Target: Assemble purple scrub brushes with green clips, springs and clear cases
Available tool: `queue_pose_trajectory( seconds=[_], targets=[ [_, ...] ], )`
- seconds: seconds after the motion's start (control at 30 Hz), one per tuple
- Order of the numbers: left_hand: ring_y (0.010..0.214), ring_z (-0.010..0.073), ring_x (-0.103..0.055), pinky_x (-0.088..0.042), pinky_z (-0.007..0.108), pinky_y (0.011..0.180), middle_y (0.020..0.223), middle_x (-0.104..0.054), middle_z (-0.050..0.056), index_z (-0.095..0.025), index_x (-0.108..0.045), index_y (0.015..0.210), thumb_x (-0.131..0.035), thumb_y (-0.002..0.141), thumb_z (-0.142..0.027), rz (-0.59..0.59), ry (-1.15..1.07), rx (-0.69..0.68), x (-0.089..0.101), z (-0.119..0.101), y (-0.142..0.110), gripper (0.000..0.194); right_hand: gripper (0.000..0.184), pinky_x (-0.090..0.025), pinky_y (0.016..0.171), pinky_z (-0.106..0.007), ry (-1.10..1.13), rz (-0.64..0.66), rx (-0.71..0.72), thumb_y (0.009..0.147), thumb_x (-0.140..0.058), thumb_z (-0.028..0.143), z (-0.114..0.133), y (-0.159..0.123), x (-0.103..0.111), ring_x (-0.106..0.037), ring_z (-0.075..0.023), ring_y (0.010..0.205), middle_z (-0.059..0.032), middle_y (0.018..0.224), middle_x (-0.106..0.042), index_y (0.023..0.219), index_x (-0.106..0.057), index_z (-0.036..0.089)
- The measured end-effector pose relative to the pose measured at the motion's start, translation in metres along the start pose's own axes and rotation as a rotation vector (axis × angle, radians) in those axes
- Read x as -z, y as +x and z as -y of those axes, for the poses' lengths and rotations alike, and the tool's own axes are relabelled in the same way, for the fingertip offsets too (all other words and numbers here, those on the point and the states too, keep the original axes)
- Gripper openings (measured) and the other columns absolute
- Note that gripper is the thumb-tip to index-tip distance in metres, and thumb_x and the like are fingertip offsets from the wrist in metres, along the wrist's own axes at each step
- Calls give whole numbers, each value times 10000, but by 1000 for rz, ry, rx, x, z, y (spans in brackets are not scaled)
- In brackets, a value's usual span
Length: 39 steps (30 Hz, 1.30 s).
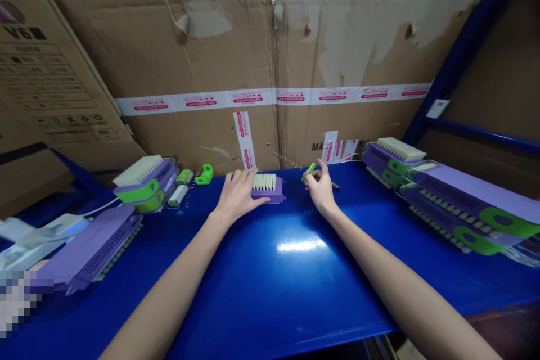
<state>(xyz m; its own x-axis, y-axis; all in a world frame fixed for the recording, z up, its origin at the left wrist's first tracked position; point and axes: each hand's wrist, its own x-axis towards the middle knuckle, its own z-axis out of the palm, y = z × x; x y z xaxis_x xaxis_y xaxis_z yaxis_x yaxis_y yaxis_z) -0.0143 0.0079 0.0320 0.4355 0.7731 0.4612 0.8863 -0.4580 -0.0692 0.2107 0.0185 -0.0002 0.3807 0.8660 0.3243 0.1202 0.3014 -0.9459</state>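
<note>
My left hand (237,194) rests on a small purple brush (267,187) with white bristles facing up, its fingers wrapped round the brush's left end at the far middle of the blue table (291,270). To the right, my right hand (321,187) pinches a small green plastic piece (310,169) between thumb and fingertips, just above the table. A thin dark object (335,185) lies beside that hand. Brush and green piece are a short gap apart.
A stack of purple brushes with green handles (145,183) stands at the left, with loose green clips (205,174) beside it. More purple brushes in clear wrap (447,197) lie at the right. Cardboard walls (253,39) close the back; a blue rack post (464,45) rises right.
</note>
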Motion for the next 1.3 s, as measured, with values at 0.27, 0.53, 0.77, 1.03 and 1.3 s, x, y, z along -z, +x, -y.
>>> queue_pose_trajectory(
  seconds=[0.27,0.53,0.77,1.03,1.3],
  targets=[
    [895,321,-583,-447,410,755,994,-609,151,-147,-550,1050,-511,642,-766,237,-6,225,11,0,-1,743,562,-438,467,-265,66,-31,-16,689,-542,350,7,0,3,-495,-125,538,34,666,-515,1208,-531,134],
    [1054,313,-496,-434,461,859,1100,-547,133,-164,-417,1156,-703,648,-531,-252,-170,206,-15,20,-3,688,586,-478,495,-288,54,-118,78,733,-545,361,23,-5,5,-498,-127,550,-4,704,-559,1269,-536,123],
    [1078,285,-475,-421,460,924,1153,-469,125,-181,-323,1224,-744,644,-330,-438,-354,163,-36,33,-4,732,478,-498,571,-311,-119,-115,423,802,-518,328,32,-12,7,-511,-145,646,-51,822,-571,1253,-564,177],
    [1101,279,-487,-424,453,935,1146,-499,112,-194,-394,1198,-750,651,-360,-454,-373,212,-32,16,-1,673,497,-497,614,-317,-279,-41,849,796,-521,217,50,-33,1,-516,-146,667,-31,811,-529,1292,-518,203],
    [1061,281,-571,-493,416,842,1145,-543,122,-195,-362,1197,-764,622,-303,-430,-453,296,-38,12,-6,710,502,-513,638,-344,-317,-70,990,797,-512,174,59,-40,0,-548,-167,726,-50,864,-555,1295,-512,241]
  ],
)
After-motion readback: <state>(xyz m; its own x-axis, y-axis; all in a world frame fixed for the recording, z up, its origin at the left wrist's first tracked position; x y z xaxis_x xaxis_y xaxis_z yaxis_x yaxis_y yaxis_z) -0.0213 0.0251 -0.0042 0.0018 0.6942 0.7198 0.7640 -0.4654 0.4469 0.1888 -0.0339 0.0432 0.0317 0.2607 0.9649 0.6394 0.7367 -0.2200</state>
